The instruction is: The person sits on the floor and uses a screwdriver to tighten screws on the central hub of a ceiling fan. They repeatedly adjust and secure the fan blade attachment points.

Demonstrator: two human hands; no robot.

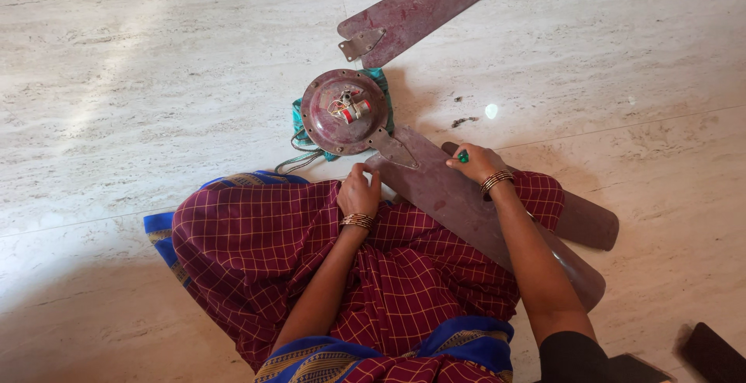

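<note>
- We look down at a dismantled ceiling fan lying on a pale marble floor (155,80), just ahead of our knees, which are draped in a maroon checked cloth (264,259) with a blue border.
- The fan's motor housing (343,111) is a round, dull reddish-brown disc, worn and scuffed, with a small red-and-silver part and a few thin wires at its centre.
- It rests on a folded teal cloth (381,80) that peeks out at its upper right and left edges.
- One blade (423,6) runs up and to the right from the housing, its grey metal bracket near the disc; it is the same faded maroon, with pale scratches.
- A second blade (466,204) reaches down to the right across our lap, and a third blade (583,220) lies partly under it.
- Our left hand (359,191) rests on the near edge of the second blade beside its bracket, fingers curled over the rim.
- Our right hand (475,163) sits on the same blade's far edge, pinching a small green object (463,155) too small to identify.
- Both wrists wear gold bangles.
- A dark object (715,352) lies at the lower right corner.
</note>
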